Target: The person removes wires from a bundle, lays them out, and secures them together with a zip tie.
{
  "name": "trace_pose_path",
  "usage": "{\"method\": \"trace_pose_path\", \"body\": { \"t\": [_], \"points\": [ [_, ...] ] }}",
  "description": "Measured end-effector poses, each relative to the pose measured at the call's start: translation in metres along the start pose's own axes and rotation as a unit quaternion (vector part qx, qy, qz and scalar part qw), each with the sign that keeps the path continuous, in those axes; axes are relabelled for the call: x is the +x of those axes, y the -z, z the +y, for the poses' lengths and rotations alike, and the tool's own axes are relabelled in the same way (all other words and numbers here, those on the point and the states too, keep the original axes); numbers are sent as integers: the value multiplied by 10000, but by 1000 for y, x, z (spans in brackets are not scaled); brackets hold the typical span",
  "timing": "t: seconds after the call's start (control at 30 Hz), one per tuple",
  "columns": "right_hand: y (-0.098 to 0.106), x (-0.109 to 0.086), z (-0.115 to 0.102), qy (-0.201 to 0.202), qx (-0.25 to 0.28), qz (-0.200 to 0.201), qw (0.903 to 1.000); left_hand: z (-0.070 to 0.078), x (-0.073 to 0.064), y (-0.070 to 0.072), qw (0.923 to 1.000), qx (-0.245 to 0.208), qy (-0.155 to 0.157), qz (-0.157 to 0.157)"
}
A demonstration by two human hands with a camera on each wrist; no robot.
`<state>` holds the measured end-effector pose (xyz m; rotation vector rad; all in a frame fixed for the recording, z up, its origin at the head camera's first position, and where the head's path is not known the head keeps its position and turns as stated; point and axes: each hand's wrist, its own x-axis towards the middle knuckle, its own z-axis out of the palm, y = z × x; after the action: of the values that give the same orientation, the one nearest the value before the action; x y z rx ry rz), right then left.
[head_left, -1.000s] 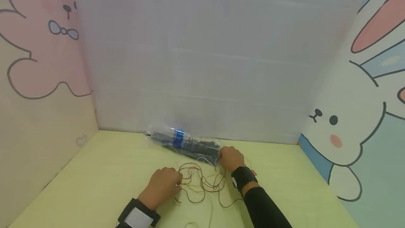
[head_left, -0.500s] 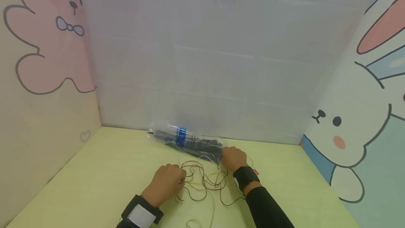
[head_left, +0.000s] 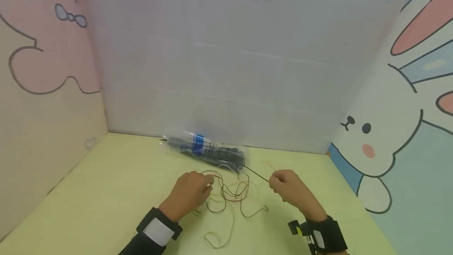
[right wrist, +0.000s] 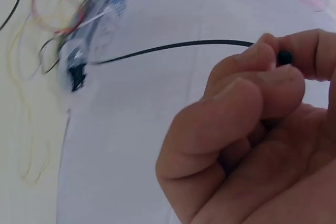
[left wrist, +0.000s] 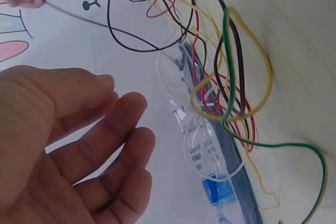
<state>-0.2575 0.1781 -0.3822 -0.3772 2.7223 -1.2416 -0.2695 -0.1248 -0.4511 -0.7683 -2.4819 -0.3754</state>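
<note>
A clear plastic bag (head_left: 212, 153) packed with dark cable ties lies along the back of the table. My right hand (head_left: 291, 190) pinches a black cable tie (head_left: 256, 173) by one end, right of the bag. The tie stretches back to the bag's right end, and in the right wrist view its small dark head (right wrist: 284, 57) shows between the fingertips. Just in front of the bag lies a tangle of thin wires (head_left: 235, 198) in several colours. At its left edge hovers my left hand (head_left: 187, 190); in the left wrist view its fingers (left wrist: 134, 106) curl loosely around nothing.
The pale yellow-green table (head_left: 124, 192) meets a white back wall (head_left: 226, 70) and cartoon-printed side walls. A loose yellowish wire (head_left: 221, 243) loops toward the near edge. Both wrists wear black bands.
My right hand has moved right, away from the bag's end, drawing out a black cable tie. My left hand stays by the wires, nearly in place.
</note>
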Motion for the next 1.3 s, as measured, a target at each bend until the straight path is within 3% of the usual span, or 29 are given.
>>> {"method": "trace_pose_path", "body": {
  "t": [0.17, 0.27, 0.4, 0.47, 0.53, 0.63, 0.77, 0.93, 1.03, 1.07, 1.13, 1.2, 1.3],
  "points": [
    [-5, -39, -36, 818, 964, -397, 9912, 12, 2, 3, 9953, -893, -61, -361],
    [-14, -54, -53, 1362, 1316, -693, 9795, 21, 5, 6, 9882, -1480, -246, -303],
    [-26, -58, -62, 1973, 1502, -1156, 9619, 24, 9, 10, 9799, -1921, -529, 76],
    [-30, -55, -63, 2288, 1392, -1177, 9562, 20, 9, 14, 9730, -2227, -599, -101],
    [-35, -50, -61, 2725, 1001, -939, 9523, 18, 9, 20, 9592, -2696, -671, -525],
    [-45, -44, -57, 3468, -34, -290, 9375, 19, 8, 25, 9268, -3391, -723, -1446],
    [-61, -38, -52, 4483, -883, 351, 8888, 29, 7, 25, 8835, -3960, -710, -2398],
    [-66, -36, -51, 4952, -966, 806, 8596, 38, 4, 24, 8564, -4181, -716, -2942],
    [-64, -40, -51, 4990, -950, 753, 8581, 39, 4, 25, 8482, -4179, -791, -3157],
    [-62, -42, -51, 4979, -954, 725, 8589, 38, 4, 26, 8494, -4103, -804, -3221],
    [-58, -48, -51, 4922, -920, 663, 8630, 33, 5, 27, 8604, -3883, -683, -3229],
    [-54, -53, -51, 4881, -960, 696, 8647, 24, 5, 28, 8824, -3511, -477, -3095],
    [-49, -62, -52, 4834, -1083, 610, 8665, 8, 5, 24, 9213, -2877, -53, -2616]
  ]
}}
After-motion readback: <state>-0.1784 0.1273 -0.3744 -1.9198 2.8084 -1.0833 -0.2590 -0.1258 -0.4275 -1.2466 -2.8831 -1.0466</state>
